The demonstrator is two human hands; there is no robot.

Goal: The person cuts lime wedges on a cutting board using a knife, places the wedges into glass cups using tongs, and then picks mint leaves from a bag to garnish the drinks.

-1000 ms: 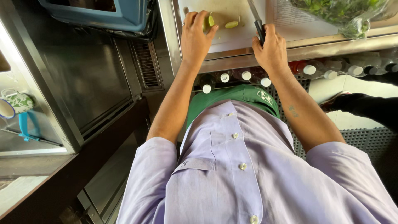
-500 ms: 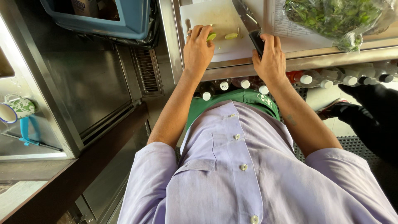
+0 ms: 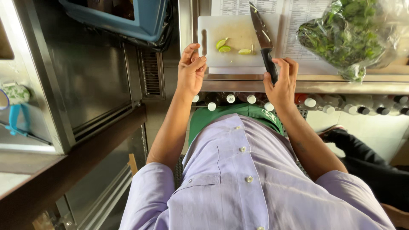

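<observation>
Landmark for all positions: the white cutting board [image 3: 236, 32] on the steel counter [image 3: 341, 87].

Far left of the board, a blue crate [image 3: 140, 19] sits above a steel cabinet front. No activity there.

Left hand [image 3: 191, 70]: lifted just off the board's near-left corner, beside its handle slot. Fingers curled loosely inward, thumb drawn toward them; whether they pinch anything cannot be told. Forearm runs straight up from the torso, elbow bent.

On the board: three pale green lime pieces [image 3: 224, 47] lie left of centre, already cut. No whole fruit is visible, so cutting appears largely done; the pieces remain uncollected.

Right hand [image 3: 281, 83]: at the board's near-right edge, fingers wrapped loosely around the black handle of a knife [image 3: 263, 38]. The blade lies across the board's right side, tip pointing away from the person, clear of the lime. Wrist straight.

Right of the board: printed sheets, then a clear bag of leafy greens [image 3: 345, 36]. Below the counter edge, a row of capped bottles [image 3: 332, 104].
</observation>
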